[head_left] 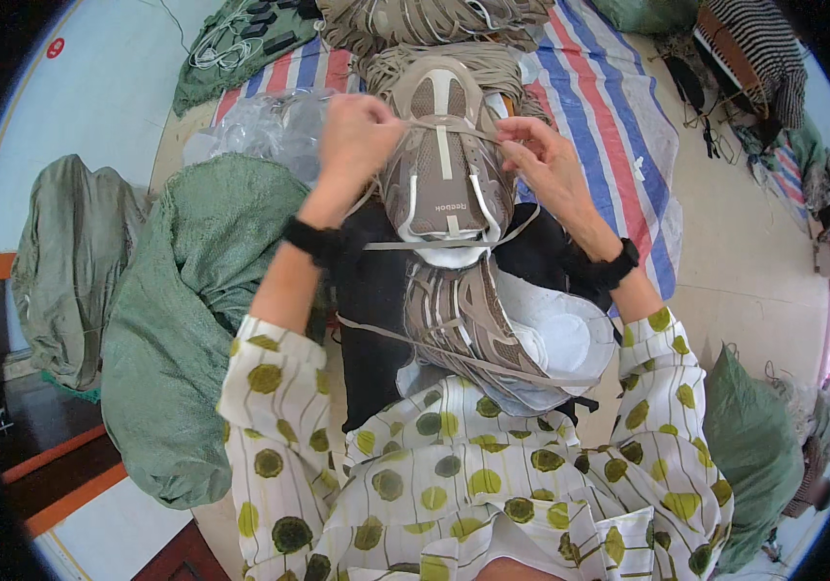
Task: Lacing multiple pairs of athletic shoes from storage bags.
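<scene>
While the left hand [357, 140], nearly closed, and right hand [548, 160], loosely open, seem to pinch the flat taupe fabric lace [463, 128] over the taupe-and-white mesh shoe [445, 194] at the frame's upper centre, the lace looks light and limp, best gripped on either side.

The bare left hand [357, 140] curled with fingertips [391, 124] pinched; the bare right hand [549, 163] faced it, thumb and fingers [520, 128] pinched, both black-banded wrists [312, 242] angled inward.
</scene>
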Motion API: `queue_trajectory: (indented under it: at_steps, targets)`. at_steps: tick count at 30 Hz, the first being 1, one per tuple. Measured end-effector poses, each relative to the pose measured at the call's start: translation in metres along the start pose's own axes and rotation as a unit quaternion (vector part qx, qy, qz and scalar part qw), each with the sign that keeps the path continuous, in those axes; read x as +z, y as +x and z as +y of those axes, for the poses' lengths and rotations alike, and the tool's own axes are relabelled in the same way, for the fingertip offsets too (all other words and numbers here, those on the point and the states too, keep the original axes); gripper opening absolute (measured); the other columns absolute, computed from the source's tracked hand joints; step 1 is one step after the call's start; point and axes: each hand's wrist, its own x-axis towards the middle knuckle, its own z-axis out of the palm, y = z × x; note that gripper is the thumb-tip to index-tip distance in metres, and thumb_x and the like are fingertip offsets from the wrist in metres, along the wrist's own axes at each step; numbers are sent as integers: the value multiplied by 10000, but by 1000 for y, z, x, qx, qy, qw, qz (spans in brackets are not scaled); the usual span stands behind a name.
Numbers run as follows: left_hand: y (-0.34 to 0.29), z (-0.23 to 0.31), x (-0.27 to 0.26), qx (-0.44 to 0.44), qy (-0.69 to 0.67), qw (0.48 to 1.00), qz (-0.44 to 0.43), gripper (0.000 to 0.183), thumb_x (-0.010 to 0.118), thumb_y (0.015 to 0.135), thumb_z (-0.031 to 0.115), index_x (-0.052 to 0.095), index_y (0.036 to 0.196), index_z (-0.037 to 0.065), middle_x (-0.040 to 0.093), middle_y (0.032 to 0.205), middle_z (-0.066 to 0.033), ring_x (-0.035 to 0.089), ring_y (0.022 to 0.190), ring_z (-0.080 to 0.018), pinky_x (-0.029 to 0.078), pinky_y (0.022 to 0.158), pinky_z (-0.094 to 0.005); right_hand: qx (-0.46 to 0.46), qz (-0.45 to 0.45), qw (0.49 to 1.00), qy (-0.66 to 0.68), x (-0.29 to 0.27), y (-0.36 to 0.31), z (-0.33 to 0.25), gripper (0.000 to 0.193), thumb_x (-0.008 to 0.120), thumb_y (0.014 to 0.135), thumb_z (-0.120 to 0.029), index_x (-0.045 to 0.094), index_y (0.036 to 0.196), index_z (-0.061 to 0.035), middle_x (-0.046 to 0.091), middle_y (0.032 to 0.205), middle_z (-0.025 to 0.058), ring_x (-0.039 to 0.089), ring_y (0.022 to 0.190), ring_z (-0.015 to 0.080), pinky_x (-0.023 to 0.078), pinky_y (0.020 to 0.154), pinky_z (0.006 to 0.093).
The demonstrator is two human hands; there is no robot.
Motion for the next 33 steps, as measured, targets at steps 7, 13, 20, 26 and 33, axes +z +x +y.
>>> queue_trajectory:
  at_steps: [7, 13, 20, 26, 33]
  targets:
    - [-24, 5, -2, 102, 75, 977, 174, 223, 648, 679, 183, 585, 870, 88, 563, 967, -114, 493, 989, -284, 391, 830, -393, -35, -186, 979, -71, 26, -23, -54, 176, 531, 810, -88, 593, 964, -30, 627, 779, 99, 606, 666, 147, 470, 619, 285]
    - [-9, 47, 18, 150, 133, 976, 82, 131, 593, 710, 173, 543, 801, 93, 533, 805, -87, 519, 819, -286, 389, 703, -422, -176, -332, 862, -339, 45, -31, -44, 205, 535, 766, -97, 586, 949, -19, 624, 810, 173, 620, 692, 310, 485, 591, 397]
    - [-17, 37, 24, 163, 331, 929, 16, 163, 567, 709, 90, 510, 861, 90, 541, 843, -93, 534, 863, -264, 379, 715, -389, -300, -294, 803, -422, 95, -41, -16, 145, 629, 585, -126, 601, 699, -40, 591, 584, 105, 610, 552, 270, 430, 430, 376]
    - [-11, 63, 21, 191, 425, 885, -11, 195, 611, 698, 104, 521, 871, 115, 543, 833, -64, 536, 860, -239, 364, 731, -363, -395, -185, 800, -412, 102, -45, 4, 107, 621, 563, -188, 560, 603, -110, 555, 574, 57, 579, 590, 247, 390, 455, 385]
    - [-17, -80, -55, -51, 88, 970, -219, 12, 556, 756, 64, 562, 747, 58, 609, 845, -81, 588, 676, -216, 431, 531, -337, -175, -360, 891, -214, 68, -35, -41, 167, 653, 688, -190, 571, 731, -51, 597, 666, 102, 588, 604, 217, 431, 499, 335]
